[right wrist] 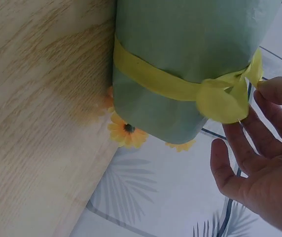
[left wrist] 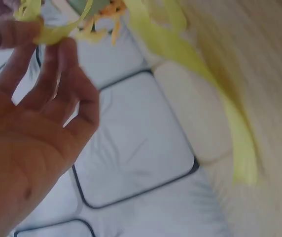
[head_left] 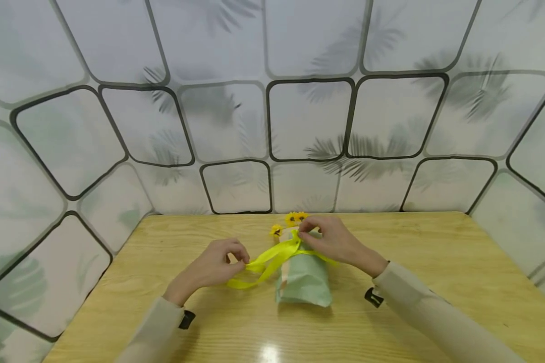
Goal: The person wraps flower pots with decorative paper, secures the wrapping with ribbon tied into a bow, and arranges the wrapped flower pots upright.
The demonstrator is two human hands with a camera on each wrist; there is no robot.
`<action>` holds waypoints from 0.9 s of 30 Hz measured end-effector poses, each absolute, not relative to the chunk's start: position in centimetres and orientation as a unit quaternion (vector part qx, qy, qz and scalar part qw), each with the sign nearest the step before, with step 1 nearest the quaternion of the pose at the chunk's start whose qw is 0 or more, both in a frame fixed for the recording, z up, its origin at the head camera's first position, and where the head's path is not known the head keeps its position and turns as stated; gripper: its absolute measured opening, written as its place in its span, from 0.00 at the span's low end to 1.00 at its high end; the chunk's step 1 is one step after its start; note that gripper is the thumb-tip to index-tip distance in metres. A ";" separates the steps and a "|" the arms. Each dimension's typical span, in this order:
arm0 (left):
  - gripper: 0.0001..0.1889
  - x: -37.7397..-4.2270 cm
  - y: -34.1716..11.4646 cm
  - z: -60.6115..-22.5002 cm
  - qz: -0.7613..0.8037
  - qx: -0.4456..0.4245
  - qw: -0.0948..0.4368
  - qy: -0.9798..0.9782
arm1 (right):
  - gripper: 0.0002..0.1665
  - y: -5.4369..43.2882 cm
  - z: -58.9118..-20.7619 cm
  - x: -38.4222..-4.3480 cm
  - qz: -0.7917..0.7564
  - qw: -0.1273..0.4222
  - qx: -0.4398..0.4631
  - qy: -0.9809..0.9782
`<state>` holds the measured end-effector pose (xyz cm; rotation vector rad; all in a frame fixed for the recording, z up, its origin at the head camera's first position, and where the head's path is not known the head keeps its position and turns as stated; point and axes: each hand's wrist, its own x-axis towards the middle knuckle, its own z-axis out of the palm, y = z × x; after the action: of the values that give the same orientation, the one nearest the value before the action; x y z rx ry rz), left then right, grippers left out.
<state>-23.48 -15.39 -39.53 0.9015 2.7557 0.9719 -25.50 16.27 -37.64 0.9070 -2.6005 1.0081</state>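
Note:
A bouquet in pale green wrapping paper (head_left: 305, 282) lies on the table, its yellow flowers (right wrist: 126, 130) showing at the far end. Around its middle runs a bright yellow ribbon (right wrist: 156, 84), gathered into a knot with a loop on the upper side. My left hand (head_left: 218, 261), left of the bouquet, pinches a length of the ribbon between thumb and fingertips. One ribbon tail (left wrist: 220, 94) hangs free beside that hand. My right hand (head_left: 331, 239), above the bouquet's far part, pinches the ribbon near the knot with thumb and fingers. Part of the flowers is hidden behind the paper.
The wooden table (head_left: 418, 302) extends on both sides of the bouquet. A light curtain (head_left: 309, 121) with dark rounded squares and leaf prints stands along its back edge and sides. Each sleeve has a small black strap (head_left: 187, 319) at the wrist.

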 end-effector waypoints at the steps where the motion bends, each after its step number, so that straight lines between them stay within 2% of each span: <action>1: 0.08 -23.4 -15.9 -39.4 0.310 0.295 0.055 0.902 | 0.04 16.3 -37.7 -25.5 0.341 0.103 0.308 -0.882; 5: 0.09 -23.2 -17.5 -38.5 0.263 0.285 0.122 0.913 | 0.03 16.2 -37.8 -25.7 0.344 0.102 0.313 -0.879; 9: 0.11 -23.5 -16.7 -37.7 0.226 0.267 0.152 0.924 | 0.03 16.1 -37.9 -25.8 0.348 0.101 0.320 -0.876; 11: 0.12 -23.7 -15.4 -37.5 0.235 0.267 0.134 0.925 | 0.03 16.0 -38.0 -25.8 0.349 0.100 0.321 -0.875; 17: 0.13 -24.8 -10.3 -38.2 0.309 0.299 0.037 0.902 | 0.03 16.0 -38.0 -25.8 0.352 0.104 0.327 -0.871; 21: 0.13 -25.3 -8.4 -39.1 0.330 0.317 0.031 0.888 | 0.02 15.9 -38.1 -25.8 0.353 0.110 0.332 -0.868; 27: 0.10 -25.2 -8.8 -38.6 0.327 0.326 0.006 0.887 | 0.02 15.9 -37.8 -25.5 0.359 0.114 0.330 -0.866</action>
<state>-25.18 -8.79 -38.56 1.0190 2.7768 1.0225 -25.53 15.92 -37.79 0.9665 -2.5386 1.0516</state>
